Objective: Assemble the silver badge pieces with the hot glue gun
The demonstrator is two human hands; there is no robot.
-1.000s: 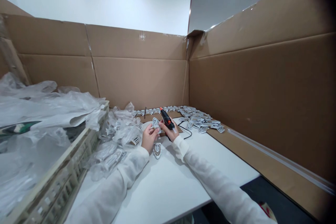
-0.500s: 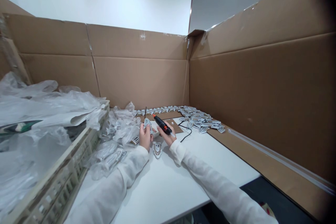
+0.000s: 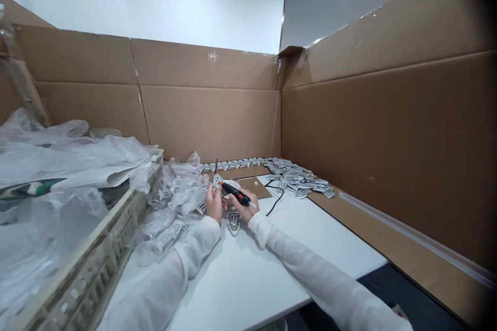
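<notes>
My left hand (image 3: 215, 206) is closed on a small pale shield-shaped patch (image 3: 218, 180), held up by its lower part. My right hand (image 3: 247, 209) is wrapped round a black and orange pen-shaped hot glue gun (image 3: 240, 197), with a whitish stick poking out of its rear. Its orange tip points left and meets the patch, or lies just in front of it; I cannot tell which. Between my wrists another shield-shaped patch (image 3: 233, 223) with a dark emblem lies face up on the white table (image 3: 248, 279). Behind the hands, a white round thing (image 3: 232, 184) is partly hidden.
Plastic bags of patches (image 3: 176, 186) lie left, beside a cream plastic crate (image 3: 83, 274) full of bags. A row of patches (image 3: 236, 164) runs along the back, with a loose pile (image 3: 298, 176) at right. A black cord (image 3: 276, 200) crosses the table. Cardboard walls (image 3: 209, 119) enclose it.
My right hand has tilted the glue gun lower and brought its tip left and down to the patch. The left hand still holds the patch in nearly the same place.
</notes>
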